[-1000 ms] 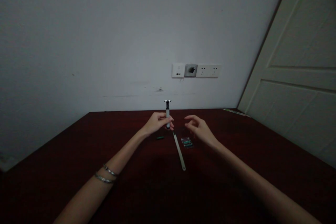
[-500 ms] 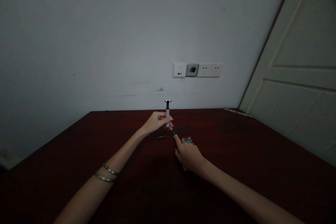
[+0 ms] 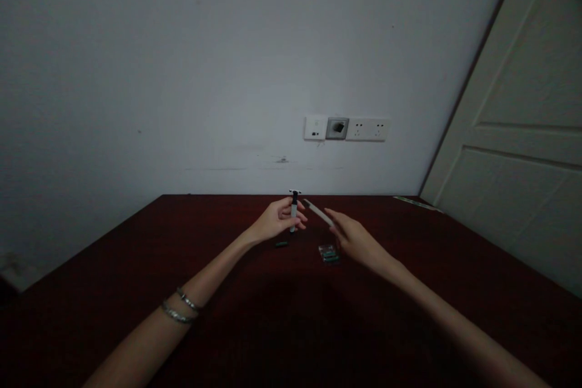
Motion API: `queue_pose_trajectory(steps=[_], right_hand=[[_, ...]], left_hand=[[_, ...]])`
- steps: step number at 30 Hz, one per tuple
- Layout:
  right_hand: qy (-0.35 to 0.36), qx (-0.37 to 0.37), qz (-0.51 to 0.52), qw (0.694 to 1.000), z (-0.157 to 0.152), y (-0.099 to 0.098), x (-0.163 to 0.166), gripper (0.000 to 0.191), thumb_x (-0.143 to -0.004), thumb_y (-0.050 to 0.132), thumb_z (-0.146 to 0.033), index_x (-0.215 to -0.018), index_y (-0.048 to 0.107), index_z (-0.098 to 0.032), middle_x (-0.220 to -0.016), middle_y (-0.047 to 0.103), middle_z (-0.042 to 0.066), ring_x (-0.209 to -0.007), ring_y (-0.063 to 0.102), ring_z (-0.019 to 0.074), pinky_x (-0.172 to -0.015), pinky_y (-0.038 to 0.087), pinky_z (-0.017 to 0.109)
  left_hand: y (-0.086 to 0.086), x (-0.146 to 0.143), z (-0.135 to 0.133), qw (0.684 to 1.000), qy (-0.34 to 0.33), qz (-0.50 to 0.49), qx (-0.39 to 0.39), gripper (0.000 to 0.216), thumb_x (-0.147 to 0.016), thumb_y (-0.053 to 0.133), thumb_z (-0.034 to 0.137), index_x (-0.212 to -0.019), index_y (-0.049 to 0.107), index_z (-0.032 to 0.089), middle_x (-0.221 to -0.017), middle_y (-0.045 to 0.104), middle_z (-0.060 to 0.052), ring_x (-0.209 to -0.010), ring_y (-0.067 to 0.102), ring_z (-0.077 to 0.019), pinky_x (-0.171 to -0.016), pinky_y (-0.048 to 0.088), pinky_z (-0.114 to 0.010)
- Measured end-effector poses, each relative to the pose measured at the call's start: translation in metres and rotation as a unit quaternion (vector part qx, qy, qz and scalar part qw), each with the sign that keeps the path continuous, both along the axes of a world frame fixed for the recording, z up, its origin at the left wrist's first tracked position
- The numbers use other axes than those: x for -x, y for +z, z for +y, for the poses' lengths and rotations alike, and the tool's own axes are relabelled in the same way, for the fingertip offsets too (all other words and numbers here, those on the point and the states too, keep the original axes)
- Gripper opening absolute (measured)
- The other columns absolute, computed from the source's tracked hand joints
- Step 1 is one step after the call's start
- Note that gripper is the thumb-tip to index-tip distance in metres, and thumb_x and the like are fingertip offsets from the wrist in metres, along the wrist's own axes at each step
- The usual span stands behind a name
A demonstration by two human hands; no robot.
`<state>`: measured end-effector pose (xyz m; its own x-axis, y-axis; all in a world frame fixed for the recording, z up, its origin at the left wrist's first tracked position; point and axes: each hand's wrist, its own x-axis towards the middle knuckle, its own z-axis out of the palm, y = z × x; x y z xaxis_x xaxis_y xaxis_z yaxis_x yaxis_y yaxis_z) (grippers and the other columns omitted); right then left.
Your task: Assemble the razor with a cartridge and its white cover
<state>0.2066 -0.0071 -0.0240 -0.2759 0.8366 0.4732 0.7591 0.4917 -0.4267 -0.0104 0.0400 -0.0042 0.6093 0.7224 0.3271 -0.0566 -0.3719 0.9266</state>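
Note:
My left hand [image 3: 278,220] is closed round the pale handle of a T-shaped razor [image 3: 293,216], which stands upright with its black neck and head at the top. From the other side, my right hand [image 3: 357,237] grips a slim white brush [image 3: 320,213] by its lower end. The brush slants up to the left, and its dark tip is close beside the razor's head; whether they touch I cannot tell. Below the left hand, a small dark green piece [image 3: 281,244] lies on the table. A clear pack [image 3: 328,253] with green items in it rests under the right hand.
The dark red tabletop [image 3: 254,315] reaches back to a pale wall [image 3: 227,73]. Wall sockets [image 3: 345,128] are mounted above its back edge. A white door [image 3: 522,133] stands at the right, with a thin printed strip [image 3: 417,204] near it on the table.
My right hand has risen off the table with the brush, bringing its tip up near the razor's head, and the clear pack is now uncovered. The razor sits slightly lower in view.

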Motion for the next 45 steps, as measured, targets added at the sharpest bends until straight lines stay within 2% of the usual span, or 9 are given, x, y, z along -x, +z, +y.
queue_pose_trajectory(steps=[2, 5, 8, 12, 16, 20, 31, 38, 45], right_hand=[[0.037, -0.019, 0.024, 0.999, 0.003, 0.013, -0.019, 0.043, -0.085, 0.037, -0.016, -0.127, 0.045, -0.018, -0.089, 0.059, 0.009, -0.075, 0.058, 0.0174, -0.072, 0.048, 0.033], [0.073, -0.064, 0.029, 0.995, 0.005, 0.021, -0.042, 0.041, -0.087, 0.036, -0.017, -0.127, 0.047, -0.023, -0.084, 0.054, 0.005, -0.072, 0.054, 0.0146, -0.070, 0.047, 0.030], [0.091, -0.092, 0.013, 0.992, 0.004, 0.015, -0.051, 0.043, -0.088, 0.038, -0.017, -0.129, 0.044, -0.025, -0.092, 0.052, 0.006, -0.081, 0.052, 0.0150, -0.075, 0.045, 0.030], [0.117, -0.079, 0.024, 0.990, -0.003, 0.003, -0.035, 0.041, -0.090, 0.040, -0.022, -0.130, 0.043, -0.029, -0.092, 0.051, 0.005, -0.083, 0.052, 0.0146, -0.074, 0.045, 0.029], [0.142, -0.076, 0.044, 0.986, -0.009, 0.000, -0.021, 0.038, -0.091, 0.039, -0.025, -0.128, 0.045, -0.031, -0.092, 0.051, 0.005, -0.082, 0.052, 0.0141, -0.073, 0.045, 0.028], [0.151, -0.087, 0.024, 0.984, -0.003, -0.003, -0.034, 0.037, -0.090, 0.040, -0.025, -0.126, 0.048, -0.031, -0.089, 0.051, 0.004, -0.079, 0.050, 0.0140, -0.068, 0.044, 0.027], [0.090, -0.145, -0.053, 0.984, -0.007, -0.002, -0.037, 0.037, -0.089, 0.043, -0.023, -0.122, 0.051, -0.035, -0.088, 0.053, 0.004, -0.081, 0.048, 0.0161, -0.074, 0.036, 0.032], [0.070, -0.158, -0.015, 0.985, -0.017, 0.005, -0.030, 0.035, -0.089, 0.042, -0.025, -0.121, 0.052, -0.037, -0.087, 0.053, 0.004, -0.082, 0.047, 0.0173, -0.074, 0.035, 0.033], [0.087, -0.136, 0.012, 0.987, -0.007, -0.008, -0.033, 0.033, -0.088, 0.046, -0.025, -0.117, 0.055, -0.036, -0.085, 0.053, 0.003, -0.081, 0.047, 0.0169, -0.073, 0.036, 0.032]], left_hand=[[-0.008, 0.003, 0.002, 1.000, 0.011, 0.018, -0.017, 0.027, -0.074, 0.059, 0.015, -0.098, 0.049, 0.011, -0.087, 0.063, -0.008, -0.072, 0.063, -0.0137, -0.070, 0.049, -0.030], [-0.024, 0.005, 0.005, 0.994, 0.063, 0.046, -0.072, 0.022, -0.074, 0.057, 0.014, -0.096, 0.053, 0.011, -0.091, 0.062, -0.007, -0.080, 0.061, -0.0135, -0.076, 0.048, -0.031], [-0.039, 0.004, 0.007, 0.981, 0.117, 0.073, -0.138, 0.020, -0.077, 0.055, 0.016, -0.097, 0.056, 0.013, -0.095, 0.061, -0.006, -0.085, 0.058, -0.0135, -0.078, 0.046, -0.030], [-0.049, -0.002, 0.002, 0.967, 0.140, 0.111, -0.182, 0.016, -0.079, 0.052, 0.016, -0.094, 0.056, 0.014, -0.086, 0.062, -0.003, -0.077, 0.058, -0.0119, -0.071, 0.045, -0.025], [-0.048, -0.006, -0.007, 0.957, 0.136, 0.142, -0.213, 0.011, -0.080, 0.051, 0.018, -0.088, 0.056, 0.014, -0.079, 0.062, -0.002, -0.072, 0.057, -0.0117, -0.068, 0.043, -0.023], [-0.047, -0.004, -0.009, 0.953, 0.137, 0.147, -0.225, 0.010, -0.082, 0.050, 0.021, -0.086, 0.056, 0.014, -0.079, 0.062, -0.002, -0.072, 0.057, -0.0120, -0.069, 0.042, -0.022], [-0.048, -0.006, -0.017, 0.950, 0.132, 0.143, -0.243, 0.010, -0.084, 0.046, 0.020, -0.086, 0.054, 0.015, -0.077, 0.059, -0.001, -0.071, 0.055, -0.0118, -0.068, 0.041, -0.022], [-0.040, -0.002, -0.016, 0.935, 0.155, 0.149, -0.280, 0.011, -0.083, 0.045, 0.016, -0.089, 0.054, 0.016, -0.079, 0.060, -0.001, -0.072, 0.055, -0.0117, -0.069, 0.041, -0.022], [-0.037, 0.007, -0.012, 0.919, 0.142, 0.165, -0.328, 0.019, -0.082, 0.042, 0.010, -0.094, 0.055, 0.016, -0.087, 0.061, -0.004, -0.080, 0.057, -0.0136, -0.076, 0.043, -0.025]])
